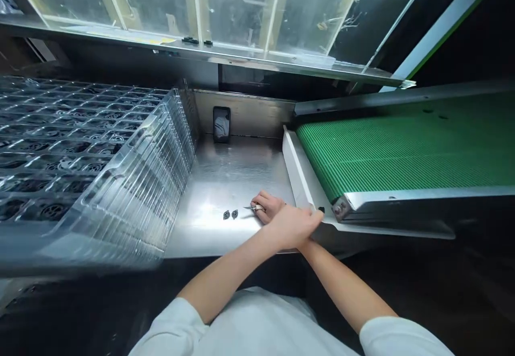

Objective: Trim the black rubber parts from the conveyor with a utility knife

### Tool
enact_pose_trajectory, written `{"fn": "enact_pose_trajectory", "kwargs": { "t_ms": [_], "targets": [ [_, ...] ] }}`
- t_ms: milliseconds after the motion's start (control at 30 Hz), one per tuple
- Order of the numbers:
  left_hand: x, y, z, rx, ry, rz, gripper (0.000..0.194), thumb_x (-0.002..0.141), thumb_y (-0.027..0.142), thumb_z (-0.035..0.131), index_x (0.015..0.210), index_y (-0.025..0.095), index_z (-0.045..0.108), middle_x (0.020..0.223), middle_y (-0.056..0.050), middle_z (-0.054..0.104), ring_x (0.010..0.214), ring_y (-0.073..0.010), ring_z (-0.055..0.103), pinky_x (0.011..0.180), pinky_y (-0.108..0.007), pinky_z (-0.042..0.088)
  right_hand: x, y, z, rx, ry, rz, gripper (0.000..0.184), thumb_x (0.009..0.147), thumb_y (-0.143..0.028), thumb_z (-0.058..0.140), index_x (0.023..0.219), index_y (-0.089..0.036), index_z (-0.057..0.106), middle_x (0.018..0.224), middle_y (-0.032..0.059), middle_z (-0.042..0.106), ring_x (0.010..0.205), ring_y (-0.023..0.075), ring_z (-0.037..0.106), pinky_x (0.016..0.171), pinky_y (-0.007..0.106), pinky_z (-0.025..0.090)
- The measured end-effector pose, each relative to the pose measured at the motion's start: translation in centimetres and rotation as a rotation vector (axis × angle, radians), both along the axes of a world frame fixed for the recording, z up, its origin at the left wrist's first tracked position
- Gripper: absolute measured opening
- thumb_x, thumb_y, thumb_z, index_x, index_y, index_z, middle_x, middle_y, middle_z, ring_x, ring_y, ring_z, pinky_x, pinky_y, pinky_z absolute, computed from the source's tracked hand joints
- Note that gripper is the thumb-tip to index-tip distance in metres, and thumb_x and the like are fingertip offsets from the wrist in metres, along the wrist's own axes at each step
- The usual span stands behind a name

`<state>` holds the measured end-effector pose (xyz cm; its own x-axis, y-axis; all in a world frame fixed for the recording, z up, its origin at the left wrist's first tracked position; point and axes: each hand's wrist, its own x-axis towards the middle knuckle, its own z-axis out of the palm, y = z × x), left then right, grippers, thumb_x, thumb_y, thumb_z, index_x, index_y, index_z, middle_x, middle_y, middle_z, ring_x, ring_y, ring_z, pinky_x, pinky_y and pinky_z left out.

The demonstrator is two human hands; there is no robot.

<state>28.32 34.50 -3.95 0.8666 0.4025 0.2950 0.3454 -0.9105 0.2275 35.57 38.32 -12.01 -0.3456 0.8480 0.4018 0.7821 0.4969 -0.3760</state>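
My left hand [295, 225] crosses over my right wrist and reaches to the white side wall at the end of the green conveyor. Its fingers are closed, with a small black part [321, 209] showing at the fingertips. Beneath and to the left, my right hand [268, 206] rests low over the metal tray, closed around a small pointed tool [257, 207] with a pale handle. The tool's metal tip points left. Just beyond that tip, two small black perforated parts [230, 214] lie side by side on the metal surface.
Stacked clear plastic trays [132, 173] holding black parts stand on the left. On the right runs a green ribbed conveyor belt [386, 152] with a white side wall [295, 168]. A phone [221, 124] leans against the tray's back wall [257, 115]. Clear panels [237, 7] hang above.
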Motion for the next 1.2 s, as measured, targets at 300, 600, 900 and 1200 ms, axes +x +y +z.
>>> {"fn": "enact_pose_trajectory", "kwargs": {
  "t_ms": [300, 600, 900, 1200],
  "targets": [
    [1.7, -0.3, -0.7, -0.049, -0.023, -0.331, 0.029, 0.093, 0.032, 0.057, 0.111, 0.01, 0.054, 0.092, -0.011, 0.064, 0.08, -0.0257, 0.07, 0.048, -0.04, 0.043, -0.3, -0.6, 1.4, 0.009, -0.006, -0.027, 0.022, 0.095, -0.015, 0.046, 0.096, -0.018, 0.068, 0.093, 0.0006, 0.059, 0.074, 0.0073, 0.049, 0.072, 0.023, 0.032],
    [-0.5, -0.7, -1.9, -0.035, -0.253, -0.246, 0.056, 0.095, 0.022, 0.041, 0.15, 0.017, 0.033, 0.093, -0.006, 0.065, 0.071, -0.019, 0.062, 0.055, -0.036, 0.044, 0.1, -0.8, 0.9, 0.037, -0.014, 0.006, 0.02, 0.09, -0.013, 0.05, 0.099, -0.02, 0.066, 0.095, -0.0016, 0.059, 0.071, 0.0079, 0.046, 0.07, 0.025, 0.031],
    [-7.3, -5.9, -0.8, -0.333, -0.709, 0.164, 0.034, 0.098, 0.006, 0.053, 0.126, 0.021, 0.064, 0.094, -0.003, 0.07, 0.073, -0.0093, 0.065, 0.068, -0.02, 0.051, -0.3, -1.1, 1.5, -0.003, -0.134, 0.027, 0.013, 0.095, -0.03, 0.061, 0.101, -0.019, 0.066, 0.1, 0.0016, 0.057, 0.076, 0.0123, 0.051, 0.063, 0.028, 0.024],
    [-10.6, -6.3, -3.4, -0.433, -0.622, 0.673, 0.025, 0.093, 0.034, 0.068, 0.109, 0.015, 0.075, 0.082, -0.001, 0.069, 0.054, -0.009, 0.06, 0.057, -0.023, 0.051, -0.7, -2.3, 2.1, -0.032, -0.242, 0.046, 0.027, 0.107, -0.033, 0.039, 0.12, -0.021, 0.059, 0.12, 0.0055, 0.05, 0.093, 0.0202, 0.062, 0.065, 0.037, 0.048]
  ]
}}
